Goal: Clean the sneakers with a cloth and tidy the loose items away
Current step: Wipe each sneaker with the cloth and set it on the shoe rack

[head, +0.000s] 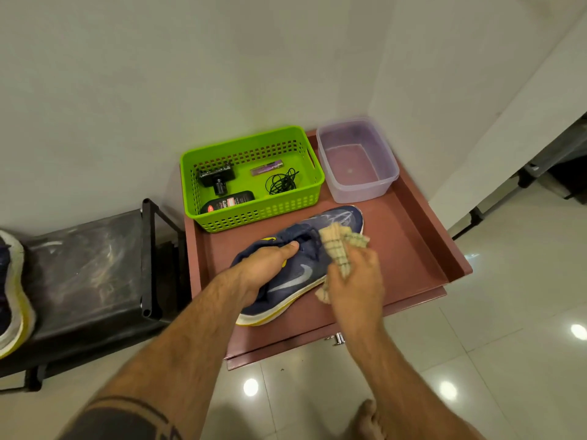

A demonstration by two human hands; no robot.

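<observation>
Two bare hands work on one navy sneaker (305, 268) that lies on its side across the middle of a reddish-brown surface (413, 249) with a raised rim, toe toward the right edge and heel toward the near left corner. The left hand (263, 268) has its grip closed on the sneaker's collar, thumb lying over the opening and the fingers hidden on the far side of the heel. The right hand (355, 281) has its grip closed on a crumpled beige checked cloth (340, 249), which it presses against the upper near the laces; one end of the cloth sticks out past the fingers over the toe and another end hangs below the hand by the white and yellow sole.

At the far left corner of the surface, just behind the sneaker, stands a green basket (254, 214). It holds a dark polish bottle (227, 203), a black gadget (217, 177), a small purple tube (266, 168) and a tangled black cord (282, 182). A clear plastic tub (359, 160) sits at the far right corner, beside the basket.

Left of the surface a black rack (92, 268) carries a second sneaker (12, 296) at the picture's edge, sole showing.
</observation>
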